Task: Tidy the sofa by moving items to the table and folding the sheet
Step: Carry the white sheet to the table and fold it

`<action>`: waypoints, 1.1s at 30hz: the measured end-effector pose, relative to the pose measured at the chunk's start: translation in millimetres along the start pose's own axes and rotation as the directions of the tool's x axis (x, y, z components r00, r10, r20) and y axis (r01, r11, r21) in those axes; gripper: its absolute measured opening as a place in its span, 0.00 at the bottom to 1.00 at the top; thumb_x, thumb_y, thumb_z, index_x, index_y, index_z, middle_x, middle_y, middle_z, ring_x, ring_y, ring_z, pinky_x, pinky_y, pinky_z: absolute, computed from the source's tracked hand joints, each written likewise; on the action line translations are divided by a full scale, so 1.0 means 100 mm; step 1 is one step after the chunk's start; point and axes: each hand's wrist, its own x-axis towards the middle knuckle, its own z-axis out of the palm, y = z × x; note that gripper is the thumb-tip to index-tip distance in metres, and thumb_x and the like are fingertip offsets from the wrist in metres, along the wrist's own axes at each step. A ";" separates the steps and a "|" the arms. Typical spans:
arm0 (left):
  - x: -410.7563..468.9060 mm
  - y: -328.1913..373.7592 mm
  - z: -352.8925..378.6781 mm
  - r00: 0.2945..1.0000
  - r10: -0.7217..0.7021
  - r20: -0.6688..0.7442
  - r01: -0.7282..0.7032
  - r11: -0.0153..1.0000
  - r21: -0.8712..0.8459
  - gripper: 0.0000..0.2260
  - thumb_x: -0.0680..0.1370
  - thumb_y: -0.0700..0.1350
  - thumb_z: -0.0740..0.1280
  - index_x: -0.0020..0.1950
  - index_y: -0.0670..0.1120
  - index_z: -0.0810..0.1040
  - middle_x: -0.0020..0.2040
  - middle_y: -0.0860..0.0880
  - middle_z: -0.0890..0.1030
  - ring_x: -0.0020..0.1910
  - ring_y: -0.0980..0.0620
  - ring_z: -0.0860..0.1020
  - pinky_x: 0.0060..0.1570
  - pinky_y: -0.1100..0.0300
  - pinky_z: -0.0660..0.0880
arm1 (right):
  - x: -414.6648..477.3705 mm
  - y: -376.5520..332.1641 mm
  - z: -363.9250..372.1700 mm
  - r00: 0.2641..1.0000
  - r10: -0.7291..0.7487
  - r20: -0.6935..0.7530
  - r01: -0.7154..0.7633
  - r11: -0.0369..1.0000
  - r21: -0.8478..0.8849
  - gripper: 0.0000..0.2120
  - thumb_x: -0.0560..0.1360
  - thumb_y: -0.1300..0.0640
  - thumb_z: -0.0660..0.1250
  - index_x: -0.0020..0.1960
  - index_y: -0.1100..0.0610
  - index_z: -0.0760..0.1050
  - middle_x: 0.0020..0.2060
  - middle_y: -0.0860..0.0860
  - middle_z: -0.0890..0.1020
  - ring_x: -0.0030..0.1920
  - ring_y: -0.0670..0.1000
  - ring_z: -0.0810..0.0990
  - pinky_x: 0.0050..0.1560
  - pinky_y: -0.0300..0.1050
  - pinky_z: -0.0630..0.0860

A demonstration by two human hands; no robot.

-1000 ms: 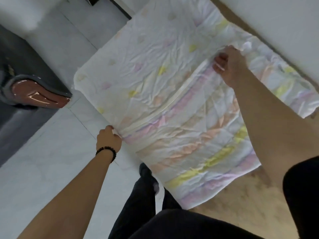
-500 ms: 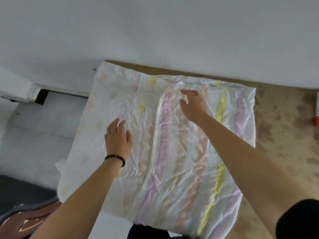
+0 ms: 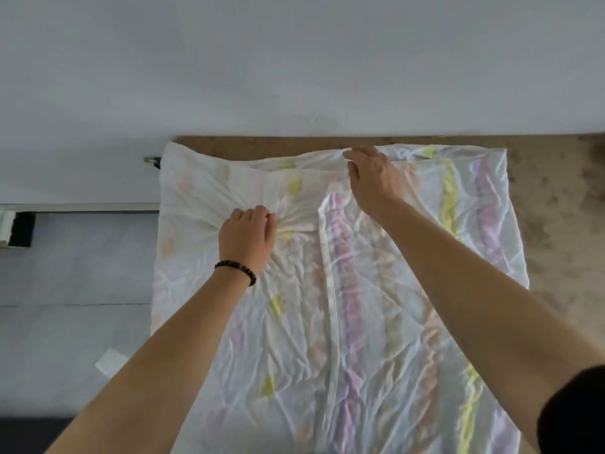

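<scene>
I see the pastel-striped sheet (image 3: 376, 306) spread flat over the brown sofa (image 3: 563, 231) against the far wall, my left hand (image 3: 245, 237) bunching a fistful near its far left, my right hand (image 3: 373, 178) pinching its far edge.

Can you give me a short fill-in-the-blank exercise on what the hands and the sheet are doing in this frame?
1. The left hand bunches the striped sheet, its fingers ____ into the cloth.
2. The right hand pinches the sheet's ____ edge, next to the wall.
3. The beaded bracelet sits on the ____ wrist.
4. The sheet lies on a ____ surface.

Missing words: curled; far; left; brown
</scene>
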 end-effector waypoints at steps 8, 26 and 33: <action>1.10 -0.03 -0.25 0.999 -0.053 -0.007 0.053 0.997 0.063 0.17 0.83 0.47 0.55 0.70 0.46 0.69 0.39 0.43 0.80 0.39 0.40 0.79 0.34 0.54 0.67 | 0.25 -0.01 0.06 0.988 0.120 0.098 -0.099 0.975 -0.199 0.15 0.81 0.60 0.58 0.66 0.54 0.72 0.63 0.55 0.75 0.55 0.61 0.79 0.42 0.47 0.69; 0.98 0.39 0.07 0.969 -0.207 -0.138 0.124 0.882 -0.456 0.28 0.78 0.43 0.64 0.76 0.40 0.58 0.68 0.39 0.71 0.66 0.40 0.71 0.63 0.51 0.70 | 0.20 0.34 -0.12 0.979 -0.008 -0.204 0.054 0.973 0.224 0.19 0.78 0.67 0.58 0.66 0.55 0.72 0.63 0.55 0.72 0.57 0.51 0.79 0.50 0.46 0.79; 0.90 1.17 0.32 1.000 0.028 -0.006 -0.028 0.924 -0.382 0.19 0.75 0.58 0.68 0.56 0.45 0.78 0.52 0.45 0.78 0.51 0.44 0.74 0.47 0.50 0.75 | -0.03 1.29 -0.43 0.790 0.437 -0.430 -0.434 0.894 0.111 0.15 0.79 0.59 0.60 0.61 0.53 0.80 0.60 0.56 0.76 0.60 0.59 0.73 0.61 0.46 0.67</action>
